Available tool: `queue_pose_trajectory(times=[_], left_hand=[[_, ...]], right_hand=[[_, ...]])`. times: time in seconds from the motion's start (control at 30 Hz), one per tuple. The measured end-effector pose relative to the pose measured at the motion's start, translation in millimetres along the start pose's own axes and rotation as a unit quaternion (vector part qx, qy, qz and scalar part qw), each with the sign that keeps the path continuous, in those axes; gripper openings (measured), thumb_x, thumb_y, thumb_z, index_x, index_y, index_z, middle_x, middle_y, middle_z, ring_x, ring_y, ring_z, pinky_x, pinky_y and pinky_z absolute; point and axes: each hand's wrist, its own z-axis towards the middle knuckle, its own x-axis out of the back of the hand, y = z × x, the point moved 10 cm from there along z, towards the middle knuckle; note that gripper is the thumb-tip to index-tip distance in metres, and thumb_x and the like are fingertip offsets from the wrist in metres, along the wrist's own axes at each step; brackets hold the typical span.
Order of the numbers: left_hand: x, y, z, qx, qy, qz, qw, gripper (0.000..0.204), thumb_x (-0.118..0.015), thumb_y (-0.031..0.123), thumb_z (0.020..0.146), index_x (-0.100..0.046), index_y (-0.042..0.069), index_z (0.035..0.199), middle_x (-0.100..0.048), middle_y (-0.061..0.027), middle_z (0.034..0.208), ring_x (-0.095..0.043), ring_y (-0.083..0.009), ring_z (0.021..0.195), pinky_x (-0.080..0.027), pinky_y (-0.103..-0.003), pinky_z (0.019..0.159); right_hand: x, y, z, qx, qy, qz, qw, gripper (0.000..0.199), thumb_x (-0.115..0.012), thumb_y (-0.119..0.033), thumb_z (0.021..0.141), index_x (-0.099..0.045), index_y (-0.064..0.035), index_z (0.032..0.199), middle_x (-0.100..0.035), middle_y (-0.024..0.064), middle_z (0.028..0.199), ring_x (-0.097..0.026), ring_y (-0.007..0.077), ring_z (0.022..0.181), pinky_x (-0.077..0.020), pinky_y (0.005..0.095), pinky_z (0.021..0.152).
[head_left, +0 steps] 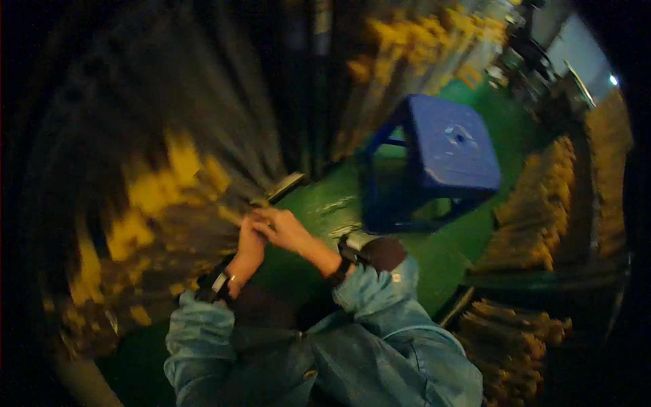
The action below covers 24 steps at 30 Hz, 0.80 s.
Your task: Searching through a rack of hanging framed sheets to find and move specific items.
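My left hand [249, 252] and my right hand [288, 234] meet in front of me, left of the middle, with their fingers drawn together. A small yellowish strip [230, 216] shows just beyond the fingertips. I cannot tell whether it is between the fingers or part of the pile behind. That pile [183, 224] is made of long, thin brownish pieces with bright yellow patches, smeared by motion. Both hands are at its right edge. What the fingers close on is hidden and too blurred to name.
A blue plastic stool [454, 146] stands on the green floor [441, 275] ahead to the right. More bundles of long pieces with yellow ends [420, 41] rise at the back. Brownish stacks [532, 210] line the right side, with another stack [505, 346] nearer to me.
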Motion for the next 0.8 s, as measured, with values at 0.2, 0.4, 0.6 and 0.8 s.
queue_pose_trajectory(times=[0.2, 0.4, 0.6, 0.8], left_hand=[[95, 49, 20, -0.147, -0.282, -0.385, 0.867, 0.07, -0.076, 0.046, 0.068, -0.055, 0.009, 0.123, -0.058, -0.0165, 0.111, -0.054, -0.0324, 0.108, -0.044, -0.045, 0.089], [189, 62, 42, -0.256, -0.334, -0.464, 0.779, 0.067, -0.069, 0.048, 0.076, -0.052, 0.009, 0.128, -0.058, -0.0159, 0.117, -0.056, -0.0346, 0.108, -0.046, -0.045, 0.089], [323, 66, 96, -0.348, -0.335, -0.45, 0.751, 0.062, -0.068, 0.045, 0.078, -0.053, 0.01, 0.127, -0.06, -0.0165, 0.112, -0.058, -0.0344, 0.105, -0.048, -0.044, 0.086], [524, 92, 162, -0.503, -0.282, -0.425, 0.697, 0.06, -0.066, 0.044, 0.08, -0.052, 0.008, 0.126, -0.06, -0.0161, 0.111, -0.059, -0.0348, 0.103, -0.048, -0.044, 0.085]], right_hand=[[338, 87, -152, -0.271, 0.683, -0.023, 0.678, 0.062, -0.061, -0.015, 0.085, -0.031, 0.0075, 0.134, -0.037, 0.0274, 0.133, -0.044, 0.0363, 0.117, -0.0335, 0.0412, 0.103], [371, 166, -153, -0.419, 0.622, 0.007, 0.662, 0.101, -0.063, -0.04, 0.084, -0.002, 0.0219, 0.136, -0.019, 0.0433, 0.139, -0.026, 0.0472, 0.133, -0.0243, 0.0411, 0.11], [375, 148, -195, -0.424, 0.397, 0.105, 0.807, 0.084, -0.069, -0.035, 0.078, -0.03, 0.0062, 0.14, -0.045, 0.0289, 0.134, -0.045, 0.0358, 0.125, -0.0374, 0.0383, 0.102], [352, 131, -373, -0.62, 0.319, 0.216, 0.684, 0.02, -0.056, -0.007, 0.081, -0.061, -0.0027, 0.1, -0.059, 0.0057, 0.068, -0.052, 0.0142, 0.05, -0.0369, 0.0292, 0.041]])
